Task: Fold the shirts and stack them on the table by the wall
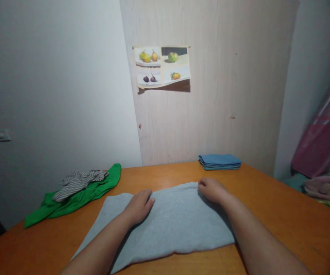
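Note:
A light grey garment (176,221) lies folded flat on the orange wooden table (282,214) in front of me. My left hand (139,206) rests palm down on its left part, fingers stretched out together. My right hand (211,189) sits at the garment's far right corner with the fingers curled, pinching the cloth edge.
A green garment (76,200) with a striped grey cloth (77,181) on top lies at the table's back left. A folded blue stack (219,161) sits at the back right by the wooden panel. Pink and other fabrics (325,160) lie off the table to the right.

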The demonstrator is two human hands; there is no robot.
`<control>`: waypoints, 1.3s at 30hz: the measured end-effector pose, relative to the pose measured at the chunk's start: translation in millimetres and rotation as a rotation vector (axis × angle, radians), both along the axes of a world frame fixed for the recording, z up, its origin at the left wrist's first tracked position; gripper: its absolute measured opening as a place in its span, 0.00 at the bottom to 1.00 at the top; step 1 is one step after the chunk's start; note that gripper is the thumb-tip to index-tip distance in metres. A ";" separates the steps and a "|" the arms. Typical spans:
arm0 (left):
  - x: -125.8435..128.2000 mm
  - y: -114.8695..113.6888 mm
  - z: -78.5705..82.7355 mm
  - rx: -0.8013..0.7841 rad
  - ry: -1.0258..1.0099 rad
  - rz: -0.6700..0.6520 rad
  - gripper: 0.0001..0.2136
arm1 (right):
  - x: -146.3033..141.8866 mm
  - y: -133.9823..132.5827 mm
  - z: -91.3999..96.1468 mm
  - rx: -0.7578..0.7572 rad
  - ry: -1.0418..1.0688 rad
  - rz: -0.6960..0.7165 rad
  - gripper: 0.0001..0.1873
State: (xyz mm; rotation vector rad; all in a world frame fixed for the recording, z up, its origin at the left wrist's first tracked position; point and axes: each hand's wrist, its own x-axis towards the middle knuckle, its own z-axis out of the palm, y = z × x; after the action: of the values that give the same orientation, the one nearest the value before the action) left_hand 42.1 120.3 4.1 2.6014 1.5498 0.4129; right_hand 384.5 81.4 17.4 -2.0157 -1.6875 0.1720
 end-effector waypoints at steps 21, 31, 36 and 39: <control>-91.5 21.9 18.3 0.046 -0.022 0.378 0.21 | 25.1 37.5 -40.4 -0.024 0.180 -0.144 0.05; -71.3 9.2 16.2 0.279 0.079 0.186 0.09 | 15.4 25.1 -22.8 0.137 0.171 -0.210 0.06; -67.4 2.0 24.3 0.204 0.108 0.201 0.13 | 11.6 25.8 -25.9 0.260 0.350 -0.153 0.05; -68.7 1.3 27.1 0.165 0.153 0.178 0.14 | 8.0 26.5 -27.7 0.277 0.511 -0.041 0.05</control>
State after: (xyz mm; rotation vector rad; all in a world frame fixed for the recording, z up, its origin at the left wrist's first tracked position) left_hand -26.6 121.6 31.2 2.6818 1.8822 0.3787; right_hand 392.5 107.9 -10.3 -1.6256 -1.2686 0.3808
